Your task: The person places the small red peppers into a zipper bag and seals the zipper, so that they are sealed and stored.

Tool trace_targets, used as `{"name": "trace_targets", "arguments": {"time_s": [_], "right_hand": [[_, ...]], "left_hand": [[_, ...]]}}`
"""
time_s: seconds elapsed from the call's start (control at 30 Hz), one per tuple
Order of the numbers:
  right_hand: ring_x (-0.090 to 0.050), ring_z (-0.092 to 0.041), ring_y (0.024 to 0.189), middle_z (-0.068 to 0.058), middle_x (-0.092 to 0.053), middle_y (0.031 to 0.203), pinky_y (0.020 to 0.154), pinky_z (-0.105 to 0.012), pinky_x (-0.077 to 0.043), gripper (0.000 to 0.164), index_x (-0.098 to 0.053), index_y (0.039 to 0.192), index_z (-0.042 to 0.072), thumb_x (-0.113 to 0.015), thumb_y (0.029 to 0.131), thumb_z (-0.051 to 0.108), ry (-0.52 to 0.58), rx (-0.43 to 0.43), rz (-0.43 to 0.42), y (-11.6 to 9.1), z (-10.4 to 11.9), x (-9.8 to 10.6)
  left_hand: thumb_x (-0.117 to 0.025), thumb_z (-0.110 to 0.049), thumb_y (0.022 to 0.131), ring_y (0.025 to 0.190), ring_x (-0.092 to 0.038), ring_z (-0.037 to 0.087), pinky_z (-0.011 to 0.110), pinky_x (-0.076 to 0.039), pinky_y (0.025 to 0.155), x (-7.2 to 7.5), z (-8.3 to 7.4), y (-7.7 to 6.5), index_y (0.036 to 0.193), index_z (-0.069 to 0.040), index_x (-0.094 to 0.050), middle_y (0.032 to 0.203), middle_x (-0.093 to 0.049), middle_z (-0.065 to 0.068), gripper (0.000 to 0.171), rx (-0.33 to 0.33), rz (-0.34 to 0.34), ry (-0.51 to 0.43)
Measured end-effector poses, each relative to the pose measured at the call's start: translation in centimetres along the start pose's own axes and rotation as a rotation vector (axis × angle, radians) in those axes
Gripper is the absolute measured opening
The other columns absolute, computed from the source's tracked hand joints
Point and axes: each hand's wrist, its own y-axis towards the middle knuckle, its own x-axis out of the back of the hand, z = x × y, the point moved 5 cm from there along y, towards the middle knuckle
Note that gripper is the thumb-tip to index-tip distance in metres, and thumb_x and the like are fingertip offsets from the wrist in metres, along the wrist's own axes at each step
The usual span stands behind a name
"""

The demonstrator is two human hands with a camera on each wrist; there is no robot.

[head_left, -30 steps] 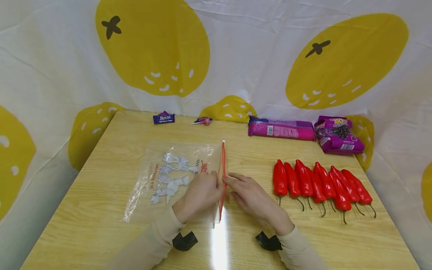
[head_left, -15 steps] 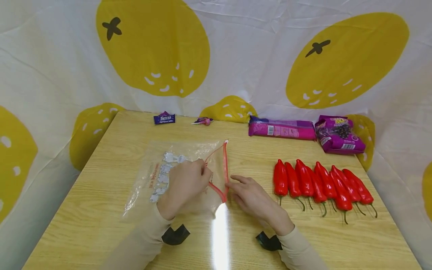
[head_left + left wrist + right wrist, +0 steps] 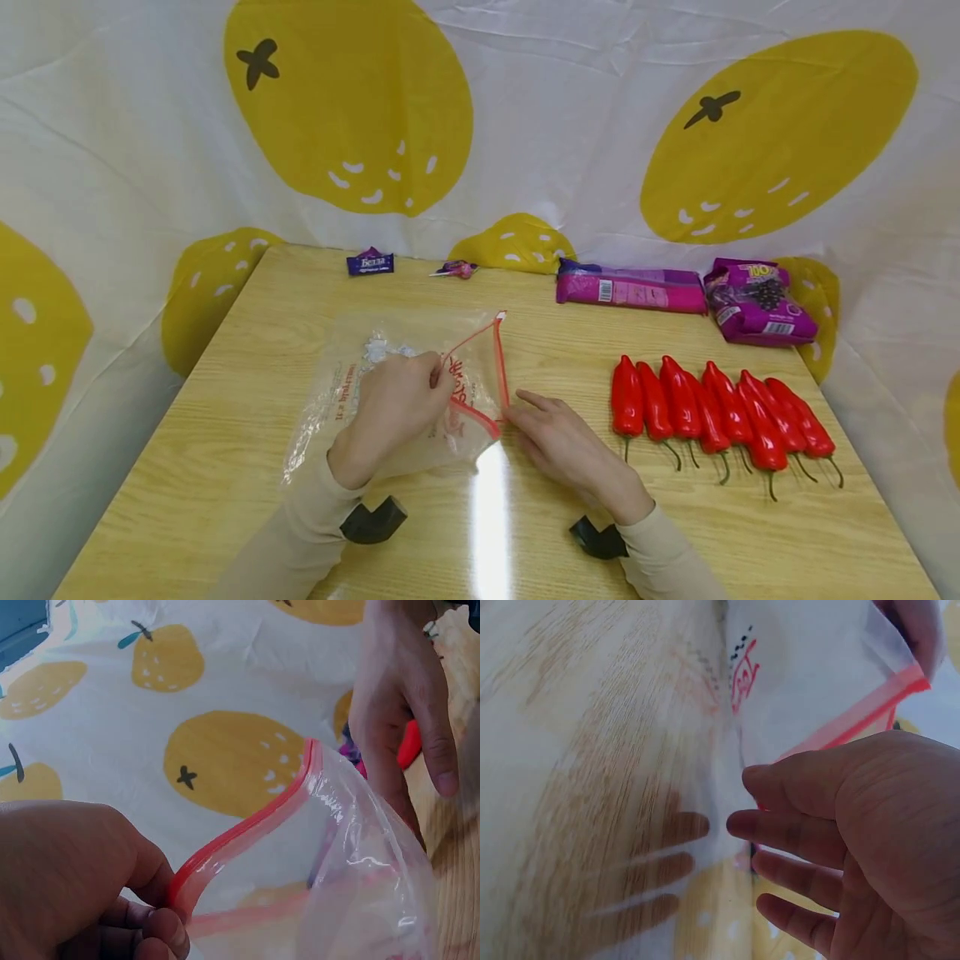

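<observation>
A clear zip bag (image 3: 468, 387) with red zip edges and red print lies on the table, its mouth spread apart on the right side. My left hand (image 3: 401, 400) pinches the upper red zip edge (image 3: 240, 832) between thumb and fingers, lifting it up and leftward. At the lower lip rests my right hand (image 3: 562, 442), fingers fairly straight, fingertips right at the red edge. In the right wrist view, the right thumb (image 3: 769, 780) overlaps the bag's edge. Grey-white printed figures (image 3: 375, 346) on the bag are partly hidden behind the left hand.
Several red peppers (image 3: 708, 408) lie in a row at the right. Along the back are a small blue wrapped candy (image 3: 371, 264), a lollipop (image 3: 456, 269), a long pink packet (image 3: 633, 287) and a purple bag (image 3: 761, 302). A fruit-print cloth (image 3: 540, 125) hangs behind the table.
My left hand has moved left with the upper zip edge, widening the bag's mouth from a narrow slit. My right hand stays almost in place at the lower edge.
</observation>
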Motion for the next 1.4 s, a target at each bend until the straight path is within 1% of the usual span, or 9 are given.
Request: {"name": "trace_targets", "arguments": {"time_s": [0.23,0.33,0.4,0.53,0.73,0.9,1.03,1.23,1.4], "right_hand": [[-0.047,-0.027,0.121,-0.008,-0.057,0.124,0.096,-0.043,-0.039,0.046,-0.054,0.127,0.009,-0.064,0.082,0.015,-0.055,-0.005,-0.036,0.0,0.0,0.8],[-0.058,-0.024,0.102,-0.006,-0.063,0.109,0.085,-0.038,-0.047,0.041,-0.058,0.119,0.009,-0.066,0.079,0.014,-0.11,-0.077,-0.114,-0.9,-0.6,2.1],[-0.061,-0.02,0.079,-0.003,-0.064,0.092,0.067,-0.032,-0.05,0.032,-0.062,0.109,0.01,-0.067,0.078,0.014,-0.162,-0.155,-0.185,-2.1,-1.4,3.3],[-0.042,-0.012,0.045,0.004,-0.047,0.059,0.038,-0.025,-0.031,0.012,-0.057,0.081,0.011,-0.067,0.076,0.015,-0.293,-0.341,-0.267,-5.0,-3.3,5.1],[-0.026,-0.014,0.035,0.004,-0.026,0.045,0.032,-0.027,-0.018,0.038,-0.037,0.064,0.013,-0.072,0.071,0.024,-0.432,-0.493,-0.206,-8.1,-4.8,5.3],[-0.036,-0.019,0.036,0.001,-0.033,0.046,0.033,-0.029,-0.024,0.034,-0.042,0.071,0.011,-0.075,0.071,0.021,-0.382,-0.573,-0.106,-9.0,-5.5,4.6],[-0.043,-0.023,0.04,-0.001,-0.04,0.05,0.034,-0.032,-0.028,0.024,-0.045,0.073,0.01,-0.069,0.071,0.009,-0.335,-0.59,-0.094,-9.4,-5.9,4.4],[-0.051,-0.019,0.051,-0.003,-0.055,0.062,0.044,-0.034,-0.04,0.02,-0.055,0.079,0.007,-0.07,0.07,-0.002,-0.216,-0.515,-0.194,-9.2,-6.0,5.7],[-0.047,-0.009,0.059,0.003,-0.061,0.073,0.053,-0.026,-0.044,0.022,-0.062,0.083,0.012,-0.076,0.069,0.001,-0.05,-0.414,-0.228,-7.2,-4.7,7.3]], "left_hand": [[-0.049,-0.018,0.081,0.041,-0.034,0.01,0.027,-0.027,0.037,-0.9,0.2,0.0,0.053,-0.017,-0.041,0.046,-0.035,-0.006,0.029,0.051,0.036,-0.076],[-0.049,-0.018,0.082,0.04,-0.036,0.009,0.027,-0.029,0.038,-1.0,0.5,0.2,0.053,-0.016,-0.042,0.045,-0.038,-0.005,0.03,0.078,0.054,-0.119],[-0.049,-0.018,0.082,0.039,-0.035,0.009,0.026,-0.028,0.038,-1.1,0.6,0.3,0.053,-0.016,-0.042,0.045,-0.037,-0.005,0.03,0.086,0.06,-0.135],[-0.048,-0.017,0.081,0.038,-0.034,0.008,0.025,-0.027,0.038,-1.3,0.7,0.4,0.053,-0.015,-0.042,0.044,-0.036,-0.006,0.029,0.081,0.061,-0.174],[-0.047,-0.014,0.081,0.035,-0.036,0.006,0.023,-0.027,0.037,-1.5,0.9,0.4,0.052,-0.014,-0.043,0.042,-0.035,-0.006,0.029,0.084,0.073,-0.262],[-0.047,-0.013,0.081,0.035,-0.039,0.007,0.024,-0.029,0.037,-1.6,0.9,0.4,0.052,-0.014,-0.044,0.043,-0.038,-0.005,0.029,0.091,0.087,-0.288],[-0.048,-0.014,0.081,0.035,-0.042,0.007,0.024,-0.03,0.037,-1.9,0.7,0.4,0.053,-0.014,-0.043,0.043,-0.04,-0.005,0.028,0.095,0.119,-0.289],[-0.047,-0.012,0.08,0.033,-0.043,0.006,0.023,-0.03,0.036,-2.3,0.5,0.3,0.053,-0.013,-0.041,0.043,-0.037,-0.005,0.028,0.09,0.135,-0.31],[-0.048,-0.011,0.08,0.034,-0.041,0.007,0.022,-0.028,0.036,-2.5,0.5,0.3,0.053,-0.013,-0.04,0.044,-0.034,-0.005,0.029,0.083,0.136,-0.298]]}}
